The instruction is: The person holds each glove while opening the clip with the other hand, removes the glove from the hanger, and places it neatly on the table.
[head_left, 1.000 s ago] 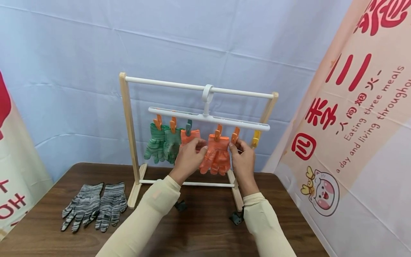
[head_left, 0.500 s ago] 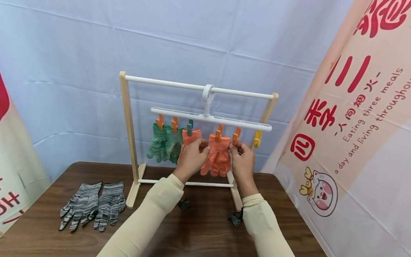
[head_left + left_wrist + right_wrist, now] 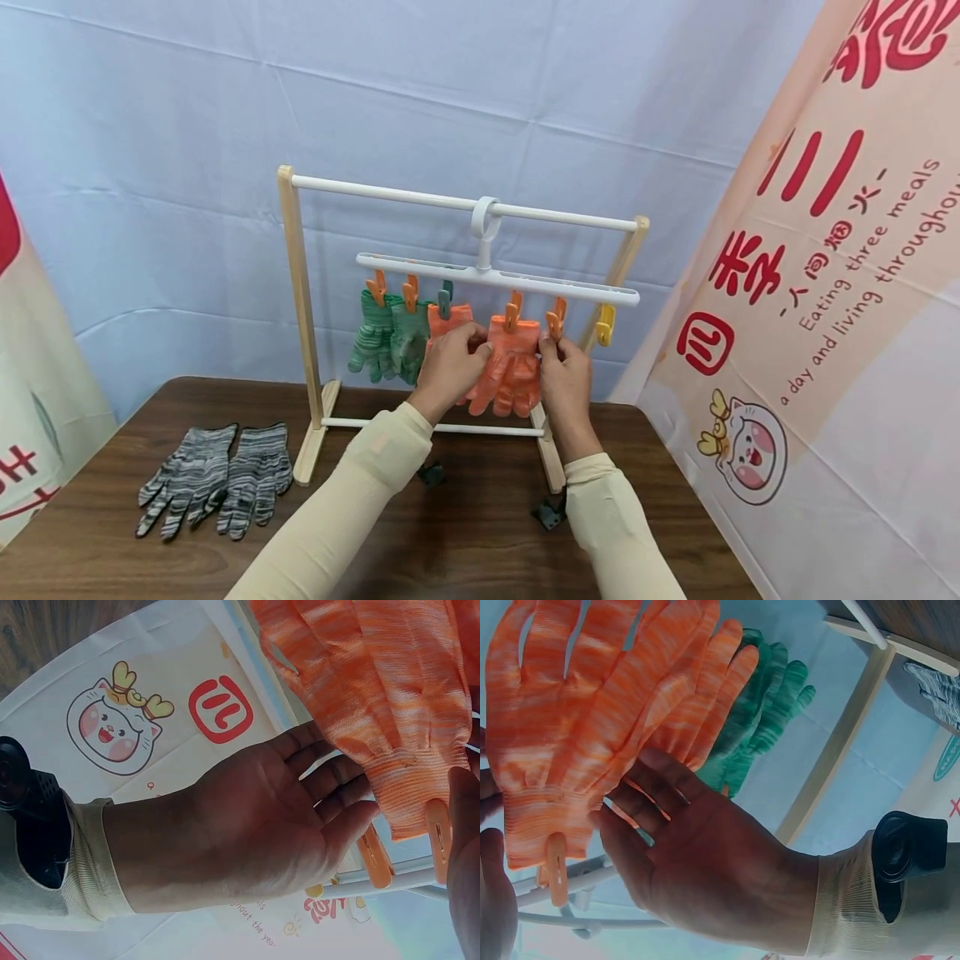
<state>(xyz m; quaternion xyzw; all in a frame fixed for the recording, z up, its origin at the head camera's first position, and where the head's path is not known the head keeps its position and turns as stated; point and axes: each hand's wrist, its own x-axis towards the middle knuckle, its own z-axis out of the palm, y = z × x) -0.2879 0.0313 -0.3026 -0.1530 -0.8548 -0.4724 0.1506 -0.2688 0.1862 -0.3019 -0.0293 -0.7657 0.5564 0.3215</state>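
Head view: white hanger (image 3: 484, 274) sits slightly further right than a second ago, carrying the orange glove (image 3: 517, 367) along beneath its right half. Glove remains clipped; judged a minor adjustment. Left hand (image 3: 450, 367) and right hand (image 3: 566, 379) flank its cuff, thumbs at the edges, other fingers partly behind. Thumb-to-finger gaps appear narrow; whether either hand pinches the cuff cannot be determined.
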